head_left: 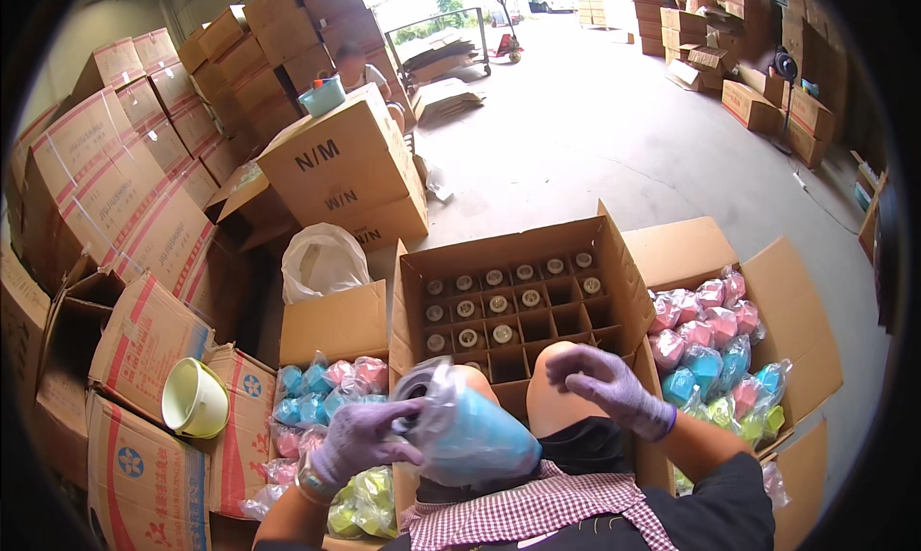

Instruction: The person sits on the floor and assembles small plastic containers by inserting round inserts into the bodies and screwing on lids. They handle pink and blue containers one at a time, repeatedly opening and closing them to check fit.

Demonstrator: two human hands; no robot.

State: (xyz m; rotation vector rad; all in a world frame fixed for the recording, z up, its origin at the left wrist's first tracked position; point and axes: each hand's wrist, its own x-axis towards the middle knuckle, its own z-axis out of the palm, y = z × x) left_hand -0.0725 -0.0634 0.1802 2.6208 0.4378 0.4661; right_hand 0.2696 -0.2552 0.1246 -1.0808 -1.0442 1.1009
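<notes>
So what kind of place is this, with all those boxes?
Most likely a warehouse or packing shed. Stacks of cardboard boxes line the walls, a pallet jack stands by the open doorway, and an open box with dividers sits in front of the person, partly filled.

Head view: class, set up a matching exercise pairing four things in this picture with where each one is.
Things:
1. blue bagged cup
2. pale green bowl
3. divided carton
4. teal bowl

Places:
A. on a tall carton far back
B. straight ahead of the knees
C. in the left hand
D. on a carton at the left

Pairs: 1-C, 2-D, 3-B, 4-A
</notes>
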